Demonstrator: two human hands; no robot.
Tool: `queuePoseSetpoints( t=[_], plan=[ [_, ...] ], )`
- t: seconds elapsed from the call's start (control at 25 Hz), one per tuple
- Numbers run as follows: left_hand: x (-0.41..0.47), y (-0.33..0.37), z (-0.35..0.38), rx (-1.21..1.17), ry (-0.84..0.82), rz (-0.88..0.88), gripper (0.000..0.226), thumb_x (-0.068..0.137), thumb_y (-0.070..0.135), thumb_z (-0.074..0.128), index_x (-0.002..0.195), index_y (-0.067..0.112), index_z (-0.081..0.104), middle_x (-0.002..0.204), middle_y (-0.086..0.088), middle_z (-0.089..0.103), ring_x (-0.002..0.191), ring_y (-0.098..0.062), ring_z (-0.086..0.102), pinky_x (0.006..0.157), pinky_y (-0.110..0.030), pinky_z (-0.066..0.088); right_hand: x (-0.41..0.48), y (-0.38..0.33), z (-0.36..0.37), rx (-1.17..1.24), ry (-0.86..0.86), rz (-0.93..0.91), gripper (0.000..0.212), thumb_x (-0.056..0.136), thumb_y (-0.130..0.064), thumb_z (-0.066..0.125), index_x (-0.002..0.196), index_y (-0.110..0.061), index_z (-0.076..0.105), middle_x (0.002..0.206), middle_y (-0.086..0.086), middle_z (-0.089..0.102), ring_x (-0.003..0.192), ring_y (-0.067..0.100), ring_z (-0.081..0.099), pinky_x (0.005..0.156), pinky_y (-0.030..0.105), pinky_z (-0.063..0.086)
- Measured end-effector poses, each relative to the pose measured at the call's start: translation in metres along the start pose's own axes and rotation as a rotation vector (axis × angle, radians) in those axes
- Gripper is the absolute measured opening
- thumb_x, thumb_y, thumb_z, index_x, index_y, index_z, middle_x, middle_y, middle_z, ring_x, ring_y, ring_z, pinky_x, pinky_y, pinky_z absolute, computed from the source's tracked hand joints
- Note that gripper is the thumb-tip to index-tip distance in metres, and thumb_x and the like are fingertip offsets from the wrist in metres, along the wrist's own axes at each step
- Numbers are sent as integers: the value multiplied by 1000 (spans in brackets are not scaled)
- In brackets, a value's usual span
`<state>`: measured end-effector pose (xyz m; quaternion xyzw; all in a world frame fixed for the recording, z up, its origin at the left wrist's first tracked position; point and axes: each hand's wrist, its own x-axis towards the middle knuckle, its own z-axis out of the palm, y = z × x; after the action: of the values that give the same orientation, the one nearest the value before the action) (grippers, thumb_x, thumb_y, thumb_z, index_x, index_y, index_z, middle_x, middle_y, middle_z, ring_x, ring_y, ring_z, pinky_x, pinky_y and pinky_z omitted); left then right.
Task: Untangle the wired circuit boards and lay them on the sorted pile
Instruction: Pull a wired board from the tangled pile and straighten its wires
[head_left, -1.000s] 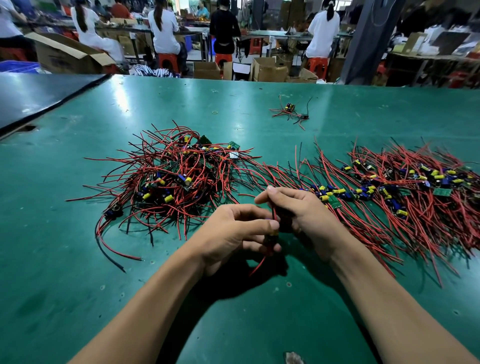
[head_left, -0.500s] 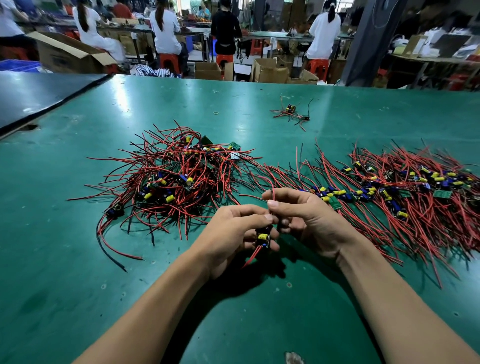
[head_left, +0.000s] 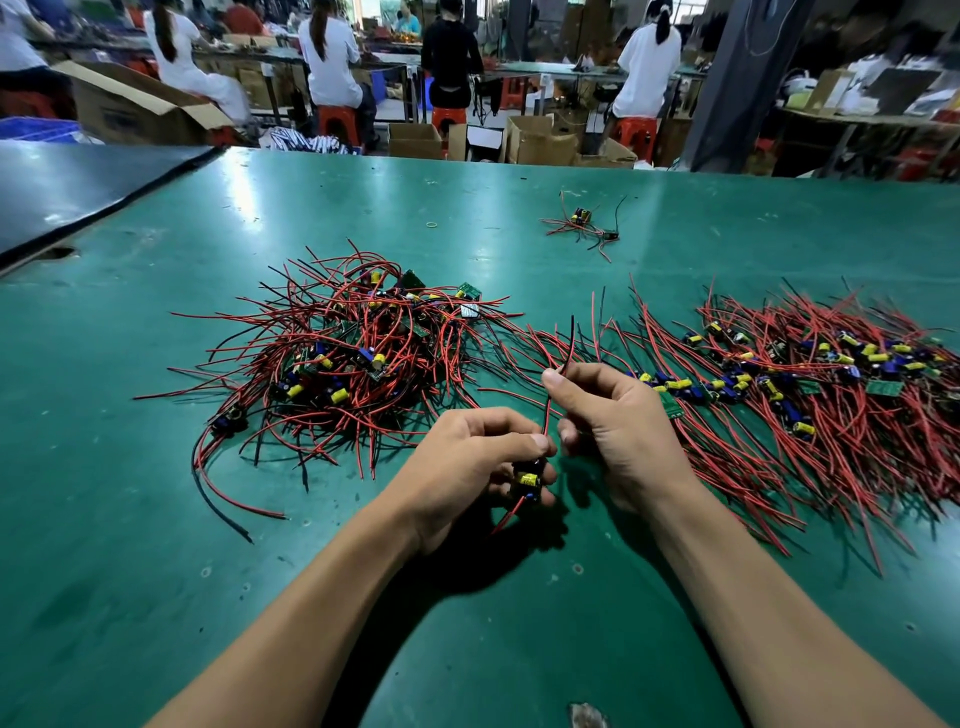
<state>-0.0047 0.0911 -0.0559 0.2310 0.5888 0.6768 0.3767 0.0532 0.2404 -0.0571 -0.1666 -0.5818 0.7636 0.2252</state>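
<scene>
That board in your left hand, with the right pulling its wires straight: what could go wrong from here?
1. The left hand pinches the small board only at its edge, so a hard tug by the right hand on the wires could slip it or strain the joints.
2. The tangled pile lies close; loose wire ends may snag it.

A big green table fills the room's front. Behind it, people sit on red stools at long benches. Brown boxes stand on the floor past the table. A dark pillar rises behind its right side.
</scene>
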Motion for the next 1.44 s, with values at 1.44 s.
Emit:
queuePoseSetpoints(
  t=[1.44],
  plan=[
    [-1, 2, 8, -24, 134, 48, 14, 97, 9, 55, 90, -1, 63, 65, -14, 68, 47, -20, 62, 49, -23, 50, 4, 0, -2, 16, 103, -20, 13, 84, -3, 75, 93, -9, 68, 67, -3, 62, 45, 8, 48, 42, 18, 41]
  ],
)
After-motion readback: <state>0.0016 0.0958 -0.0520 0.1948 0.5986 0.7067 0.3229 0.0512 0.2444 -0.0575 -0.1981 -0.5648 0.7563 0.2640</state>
